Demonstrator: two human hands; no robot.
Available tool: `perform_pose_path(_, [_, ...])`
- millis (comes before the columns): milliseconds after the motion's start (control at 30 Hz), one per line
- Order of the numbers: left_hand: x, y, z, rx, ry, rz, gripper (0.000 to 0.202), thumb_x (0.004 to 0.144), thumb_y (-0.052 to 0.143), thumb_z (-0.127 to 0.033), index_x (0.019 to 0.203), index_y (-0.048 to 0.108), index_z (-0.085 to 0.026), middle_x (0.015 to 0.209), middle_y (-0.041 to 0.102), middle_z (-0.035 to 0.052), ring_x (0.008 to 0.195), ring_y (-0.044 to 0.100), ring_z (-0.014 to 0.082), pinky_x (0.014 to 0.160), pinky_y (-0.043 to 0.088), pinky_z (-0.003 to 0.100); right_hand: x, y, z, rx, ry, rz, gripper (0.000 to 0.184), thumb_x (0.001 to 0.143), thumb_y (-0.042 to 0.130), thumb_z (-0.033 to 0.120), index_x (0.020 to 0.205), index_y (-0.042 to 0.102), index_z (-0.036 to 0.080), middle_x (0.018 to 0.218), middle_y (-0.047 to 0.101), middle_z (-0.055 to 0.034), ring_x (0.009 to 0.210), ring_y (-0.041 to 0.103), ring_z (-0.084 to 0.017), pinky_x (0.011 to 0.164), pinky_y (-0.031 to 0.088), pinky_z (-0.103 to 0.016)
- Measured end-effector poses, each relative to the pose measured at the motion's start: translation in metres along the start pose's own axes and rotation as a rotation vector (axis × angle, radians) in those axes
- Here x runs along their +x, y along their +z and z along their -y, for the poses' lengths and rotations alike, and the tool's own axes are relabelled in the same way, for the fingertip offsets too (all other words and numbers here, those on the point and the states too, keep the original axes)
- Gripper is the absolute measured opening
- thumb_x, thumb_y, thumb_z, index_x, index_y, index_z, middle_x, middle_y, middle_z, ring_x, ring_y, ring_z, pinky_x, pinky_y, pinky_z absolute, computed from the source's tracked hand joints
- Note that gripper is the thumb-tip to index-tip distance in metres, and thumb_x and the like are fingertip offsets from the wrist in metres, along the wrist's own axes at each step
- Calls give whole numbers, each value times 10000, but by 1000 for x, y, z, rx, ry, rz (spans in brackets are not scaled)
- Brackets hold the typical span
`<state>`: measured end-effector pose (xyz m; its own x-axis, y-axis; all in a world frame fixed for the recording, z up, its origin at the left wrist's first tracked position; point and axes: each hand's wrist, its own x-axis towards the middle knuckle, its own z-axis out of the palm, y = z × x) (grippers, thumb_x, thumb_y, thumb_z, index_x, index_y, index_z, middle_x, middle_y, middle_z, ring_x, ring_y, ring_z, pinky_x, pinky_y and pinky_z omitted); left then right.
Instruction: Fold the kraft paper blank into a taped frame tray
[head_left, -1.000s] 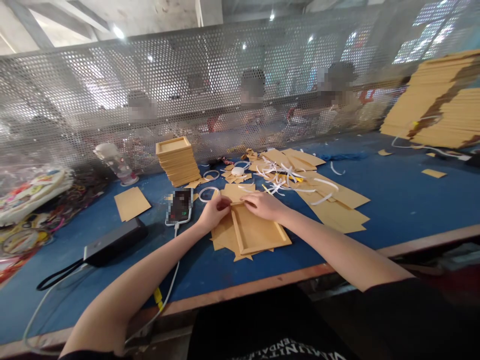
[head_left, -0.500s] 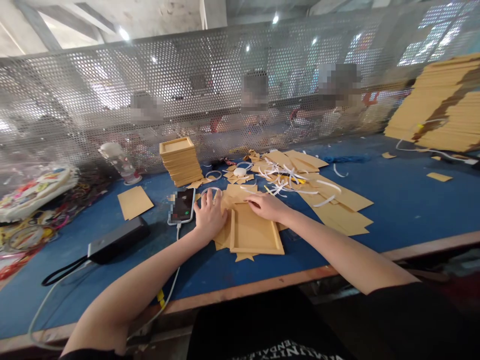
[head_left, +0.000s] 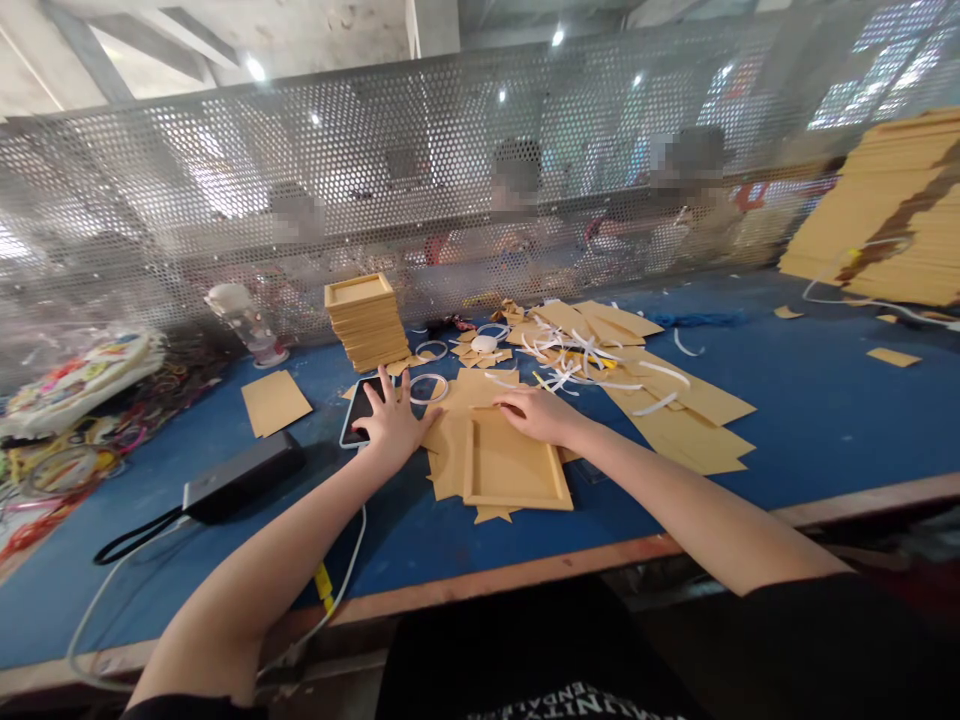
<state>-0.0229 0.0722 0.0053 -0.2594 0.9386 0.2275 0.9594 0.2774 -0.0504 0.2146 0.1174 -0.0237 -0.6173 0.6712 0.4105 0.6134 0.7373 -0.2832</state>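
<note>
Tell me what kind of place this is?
Likely a small factory or packaging workshop: a long blue workbench strewn with brown cardboard sheets, a neat stack of finished cardboard trays, and other workers seated behind a perforated metal screen.

bright even overhead light from ceiling lamps [head_left: 256, 68], glare on perforated screen [head_left: 450, 200], window blown out top right, soft shadows, edges warped, background blurry

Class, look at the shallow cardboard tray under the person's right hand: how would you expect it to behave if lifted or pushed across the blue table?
The cardboard tray looks thin-walled, so probably light. Its raised rim likely keeps it fairly stiff, unlike the flat cut sheet beneath it. Pushed, it may slide easily and drag that sheet; the right hand rests on its far edge.
</note>
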Motion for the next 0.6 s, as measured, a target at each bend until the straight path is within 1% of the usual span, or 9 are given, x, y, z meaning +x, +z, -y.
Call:
perform_pose_path(67, [0,1,0,-13,-6,-1,853,835,424,-706,1515,216,-236,1599,50,145,1404,147,471,895,406,691,0,0,0,0,1,0,275,885,504,170,1077,694,218,1073,733,-70,966,687,-233,837,532,-367])
perform_pose_path(133, [0,2,-1,-11,10,-18,840,840,438,-688,1511,240,-224,1594,72,161,1398,162,478,916,370,710,0,0,-1,3,-1,-4,276,883,503,168,1074,694,225,1070,734,-66,965,686,-231,835,533,-369])
perform_pose_path(200, [1,1,-2,-5,72,-72,777,870,461,-609,1505,267,-205,1581,125,187,1392,200,468,959,315,719,1,1,-1,8,-11,-9,274,880,505,163,1065,697,227,1062,736,-65,957,688,-229,836,534,-369])
perform_pose_path(233, [1,1,-3,-8,119,-113,721,891,470,-537,1498,287,-193,1571,163,199,1388,231,452,988,294,705,1,1,-1,10,-15,-12,272,878,508,161,1059,700,229,1057,737,-64,952,689,-228,837,534,-368])
perform_pose_path(267, [1,1,-4,-21,174,-153,656,909,471,-449,1487,313,-181,1558,208,206,1381,269,429,1019,287,674,1,1,-1,12,-15,-14,270,875,512,158,1053,702,230,1054,738,-63,949,690,-227,839,534,-366])
perform_pose_path(333, [2,1,-7,-90,303,-201,544,917,440,-273,1447,383,-164,1515,322,197,1349,365,364,1062,315,568,0,1,-1,12,-11,-18,269,869,518,153,1050,703,229,1055,738,-64,952,690,-229,843,534,-367])
perform_pose_path(400, [1,2,-9,-201,441,-178,489,907,391,-170,1392,449,-154,1449,434,170,1301,447,302,1055,372,456,0,1,-1,10,-13,-16,274,863,521,144,1056,701,216,1064,736,-71,964,687,-236,846,534,-373])
perform_pose_path(467, [0,4,-11,-321,552,-130,452,914,366,-163,1351,483,-161,1377,512,143,1258,497,267,1030,411,398,0,1,-2,12,-31,-11,280,859,520,134,1065,698,200,1076,733,-81,979,683,-241,852,533,-379])
perform_pose_path(600, [-5,10,-14,-492,691,-82,392,937,394,-257,1306,507,-190,1287,565,119,1200,541,261,1012,432,394,0,1,-1,22,-75,-3,276,860,525,130,1072,695,183,1078,732,-90,976,685,-236,857,530,-370])
